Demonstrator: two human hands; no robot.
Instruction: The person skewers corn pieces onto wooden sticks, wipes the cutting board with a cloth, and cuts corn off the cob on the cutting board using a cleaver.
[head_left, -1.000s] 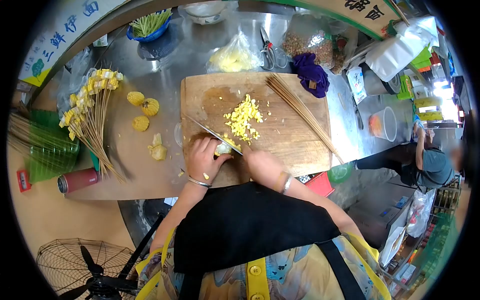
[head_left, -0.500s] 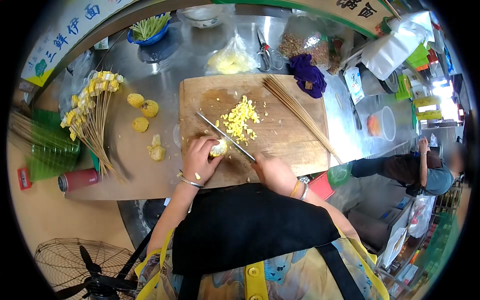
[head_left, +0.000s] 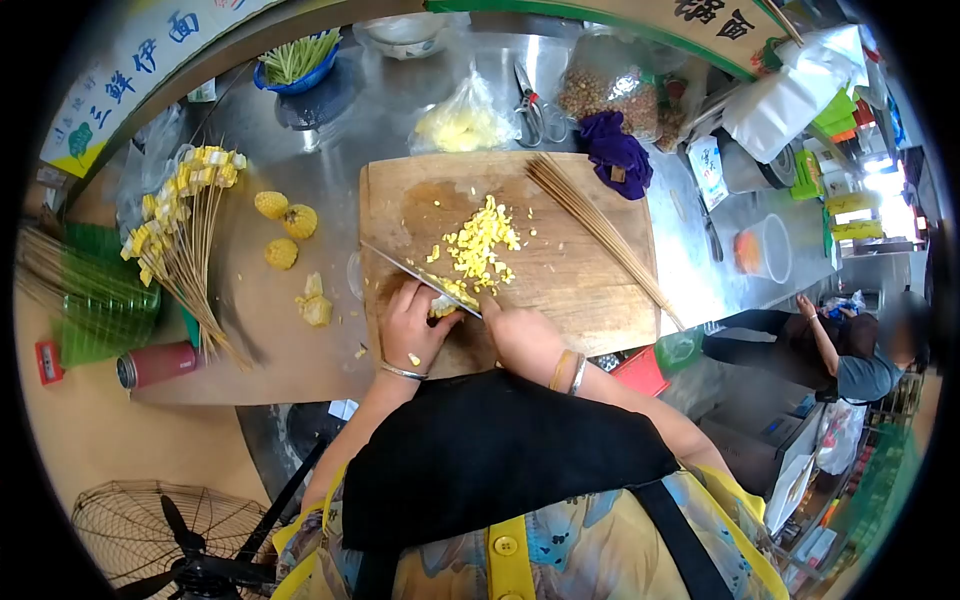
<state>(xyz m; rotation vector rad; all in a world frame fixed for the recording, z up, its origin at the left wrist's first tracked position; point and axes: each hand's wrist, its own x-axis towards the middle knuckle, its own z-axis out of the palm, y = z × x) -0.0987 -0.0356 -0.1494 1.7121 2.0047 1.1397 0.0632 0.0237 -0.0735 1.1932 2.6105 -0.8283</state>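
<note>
My left hand (head_left: 412,326) is closed around a piece of corn cob (head_left: 441,306), pressed to the wooden cutting board (head_left: 580,330). In my right hand (head_left: 522,340) is the handle of a knife (head_left: 405,265), its blade lying slantwise along the far side of the cob piece. Cut corn kernels (head_left: 482,240) lie in a loose pile just beyond the blade. A bundle of wooden skewers (head_left: 600,235) rests across the right side of the board. The knife's handle is mostly hidden by my fingers.
Left of the board lie several corn pieces (head_left: 281,253) and a stripped cob piece (head_left: 314,302). Skewered corn (head_left: 190,205) fans out farther left, near a red can (head_left: 160,364). Scissors (head_left: 533,105), a purple cloth (head_left: 618,155) and a clear tub (head_left: 765,247) stand around. A person (head_left: 840,345) is at the right.
The knife has moved left and toward me, onto the cob piece. My right hand has shifted slightly left, my left hand slightly right. At the right, the other person's arm has moved.
</note>
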